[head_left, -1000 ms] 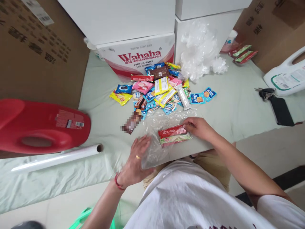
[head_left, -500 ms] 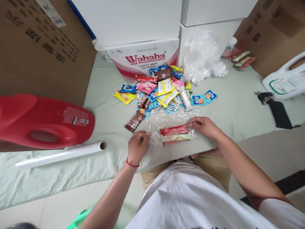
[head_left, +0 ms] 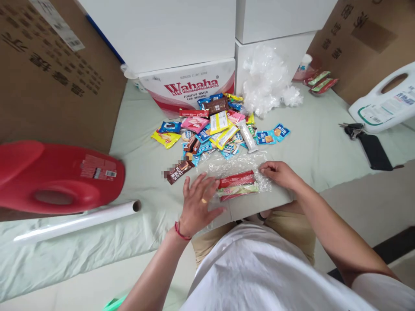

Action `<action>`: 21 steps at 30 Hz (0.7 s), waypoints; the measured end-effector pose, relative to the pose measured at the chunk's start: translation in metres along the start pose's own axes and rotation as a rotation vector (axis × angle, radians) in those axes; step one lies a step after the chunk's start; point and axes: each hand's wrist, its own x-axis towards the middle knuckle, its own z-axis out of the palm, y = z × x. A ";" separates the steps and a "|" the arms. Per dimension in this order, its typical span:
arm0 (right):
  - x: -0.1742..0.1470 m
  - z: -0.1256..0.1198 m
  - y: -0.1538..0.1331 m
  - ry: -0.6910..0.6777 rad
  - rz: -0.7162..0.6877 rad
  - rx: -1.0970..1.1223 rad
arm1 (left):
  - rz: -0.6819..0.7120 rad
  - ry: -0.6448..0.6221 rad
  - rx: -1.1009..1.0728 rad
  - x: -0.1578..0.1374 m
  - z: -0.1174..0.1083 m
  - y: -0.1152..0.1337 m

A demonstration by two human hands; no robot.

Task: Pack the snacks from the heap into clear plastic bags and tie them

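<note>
A sheet of clear plastic film (head_left: 265, 183) lies crinkled at the table's front edge. On or under it, a red-wrapped snack bar (head_left: 236, 178) and a green-wrapped snack bar (head_left: 241, 190) lie side by side, with more red wrapper along the near side. My right hand (head_left: 278, 172) pinches the film's right edge. My left hand (head_left: 201, 201) is spread open over the film's left side and holds nothing. Just beyond it, a brown cocoa snack packet (head_left: 180, 171) rests on the cloth.
A pile of colourful snack packets (head_left: 218, 123) sits before the Wahaha carton (head_left: 191, 88). Crumpled clear plastic (head_left: 264, 84) stands behind. At left are a red jug (head_left: 103, 172) and a film roll (head_left: 81, 222); at right, a white jug (head_left: 385, 103), keys (head_left: 353, 129) and a black phone-like object (head_left: 374, 151).
My left hand has let go of the film's left edge, opened its fingers and moved right towards the bars. My right hand keeps its pinch. The view has shifted slightly.
</note>
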 end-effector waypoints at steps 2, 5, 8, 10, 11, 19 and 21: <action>0.000 0.000 0.001 -0.004 -0.007 0.021 | -0.035 -0.013 -0.009 0.007 0.003 -0.004; -0.001 -0.001 0.002 -0.017 -0.017 0.035 | -0.191 0.009 -0.115 0.017 0.008 -0.017; -0.003 -0.003 -0.001 -0.005 -0.024 -0.039 | -0.380 0.013 -0.194 0.023 0.015 -0.027; -0.007 -0.002 -0.008 0.119 -0.060 -0.209 | -0.473 0.015 -0.220 0.025 0.020 -0.029; -0.010 0.000 -0.014 0.219 -0.104 -0.314 | -0.505 0.015 -0.228 0.025 0.022 -0.029; -0.027 0.061 -0.057 0.102 -0.805 -0.653 | -0.591 0.088 -0.149 0.034 0.031 -0.039; -0.023 0.075 -0.053 0.040 -0.776 -0.689 | -0.568 0.264 -0.012 0.036 0.023 -0.038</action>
